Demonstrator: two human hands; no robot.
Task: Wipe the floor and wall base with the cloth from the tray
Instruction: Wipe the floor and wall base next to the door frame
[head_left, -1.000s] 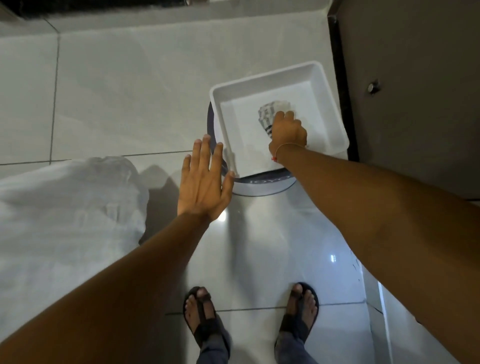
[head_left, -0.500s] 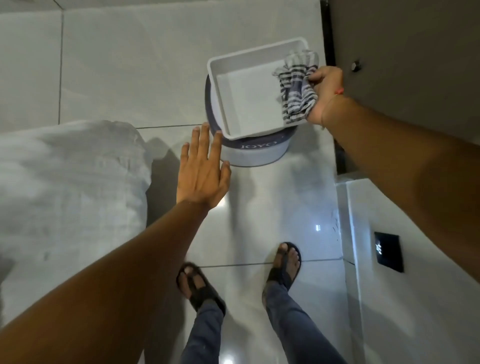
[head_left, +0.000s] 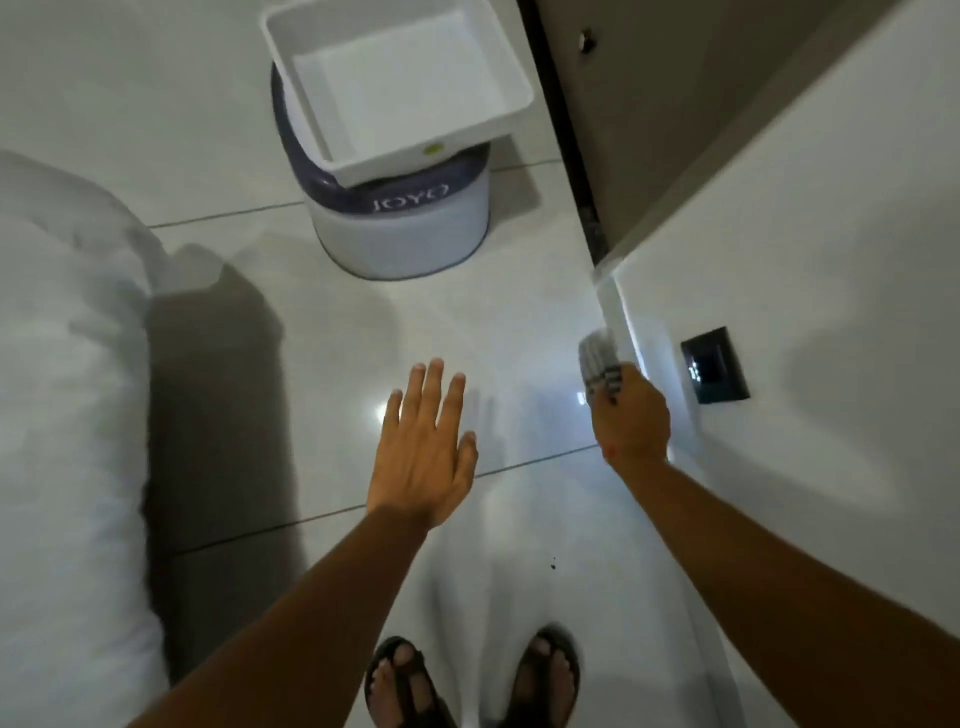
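Striped cloth (head_left: 598, 364): soft, light, blurred; bunched in right hand (head_left: 631, 415) grip beside wall base (head_left: 613, 312). Left hand (head_left: 421, 452) released, fingers spread.

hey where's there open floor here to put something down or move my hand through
The glossy tiled floor is bare between the white bedding, the round white-and-navy stool and the white wall base. The white plastic tray on that stool is empty. It is tighter on the right, where the right hand holds the striped cloth near the wall.
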